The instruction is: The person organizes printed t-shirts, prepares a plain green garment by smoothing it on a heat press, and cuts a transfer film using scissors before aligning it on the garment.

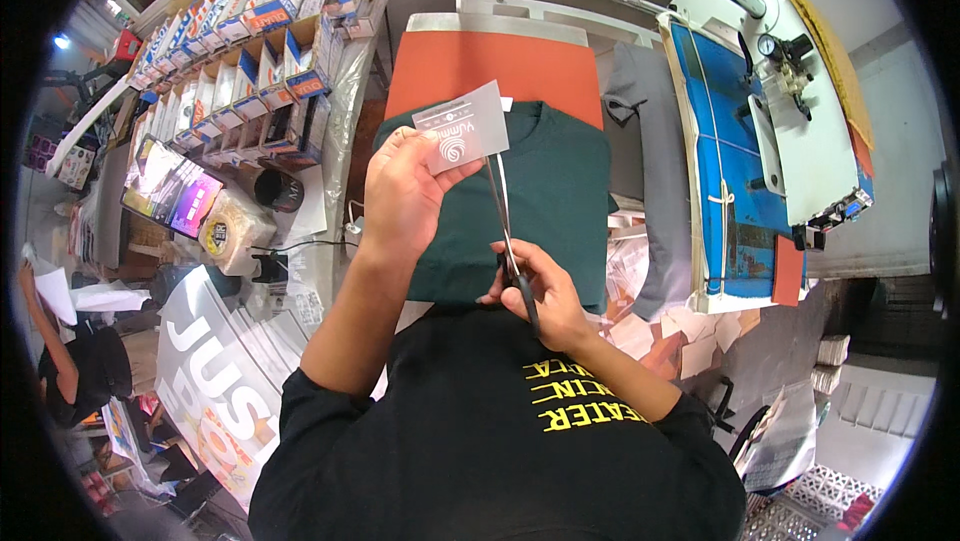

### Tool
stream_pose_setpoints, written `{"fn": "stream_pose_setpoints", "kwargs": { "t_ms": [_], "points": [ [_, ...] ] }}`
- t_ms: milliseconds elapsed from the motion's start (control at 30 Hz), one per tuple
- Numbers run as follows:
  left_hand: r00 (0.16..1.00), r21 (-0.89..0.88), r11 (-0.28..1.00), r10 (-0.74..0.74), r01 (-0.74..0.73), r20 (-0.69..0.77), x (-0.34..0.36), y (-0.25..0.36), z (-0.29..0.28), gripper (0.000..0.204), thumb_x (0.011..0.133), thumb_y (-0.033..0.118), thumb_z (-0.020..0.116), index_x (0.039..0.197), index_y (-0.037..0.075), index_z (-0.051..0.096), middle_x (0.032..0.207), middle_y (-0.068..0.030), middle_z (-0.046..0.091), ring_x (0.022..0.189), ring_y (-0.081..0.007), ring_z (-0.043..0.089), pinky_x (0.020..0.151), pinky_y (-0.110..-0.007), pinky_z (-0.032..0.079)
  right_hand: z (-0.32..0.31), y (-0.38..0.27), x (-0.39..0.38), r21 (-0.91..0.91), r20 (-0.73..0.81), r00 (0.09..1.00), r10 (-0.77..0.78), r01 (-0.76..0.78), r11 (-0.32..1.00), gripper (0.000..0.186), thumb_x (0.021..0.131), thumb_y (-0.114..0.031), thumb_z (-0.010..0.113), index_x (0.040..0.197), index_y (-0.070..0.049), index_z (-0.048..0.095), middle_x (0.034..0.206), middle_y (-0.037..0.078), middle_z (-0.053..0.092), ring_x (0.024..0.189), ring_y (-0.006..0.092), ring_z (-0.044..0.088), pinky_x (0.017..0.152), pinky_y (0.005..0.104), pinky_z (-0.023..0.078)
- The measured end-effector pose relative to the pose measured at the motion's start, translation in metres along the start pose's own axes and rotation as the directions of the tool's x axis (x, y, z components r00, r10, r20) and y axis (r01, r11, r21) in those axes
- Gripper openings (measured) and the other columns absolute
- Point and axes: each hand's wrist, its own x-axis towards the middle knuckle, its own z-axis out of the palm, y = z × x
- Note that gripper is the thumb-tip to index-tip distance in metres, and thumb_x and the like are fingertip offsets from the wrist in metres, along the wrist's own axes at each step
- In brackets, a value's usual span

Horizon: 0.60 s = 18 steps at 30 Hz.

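A grey film (472,127) with white print is tilting at the upper centre of the frame; below it, black-handled scissors (508,234) are pointing upward, blades slightly parted.

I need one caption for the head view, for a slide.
Left hand holds a grey printed sheet, right hand scissors, above a dark green shirt.

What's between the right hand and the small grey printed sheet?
Head view: the blades of the scissors span from the right hand to about the lower edge of the sheet, over the dark green shirt.
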Motion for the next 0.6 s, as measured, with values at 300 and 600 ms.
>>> {"fn": "stream_pose_setpoints", "kwargs": {
  "t_ms": [300,600],
  "points": [
    [0.998,0.052,0.997,-0.061,0.060,0.016,-0.004,-0.006,-0.009,0.011,0.094,0.008,0.048,0.099,0.001,0.053,0.109,-0.0188,0.066,0.098,-0.0276,0.068,0.088,-0.044,0.056,0.006,0.015,-0.003,-0.190,-0.060,0.998,0.022,-0.033,0.981,0.050,0.086,-0.020,0.077,0.126,-0.001,0.053,0.086,0.002,0.054,0.077,0.0090,0.056,0.069,0.0277,0.051],
    [0.991,0.025,0.992,-0.125,0.124,0.046,-0.007,-0.018,-0.011,0.006,0.095,0.008,0.049,0.093,0.003,0.051,0.104,-0.0183,0.067,0.094,-0.0254,0.069,0.086,-0.042,0.057,0.011,0.017,-0.001,-0.114,-0.162,0.987,-0.004,-0.014,0.993,0.048,0.083,-0.019,0.082,0.122,-0.003,0.058,0.080,-0.003,0.054,0.068,0.0035,0.055,0.061,0.0190,0.044]
  ]
}}
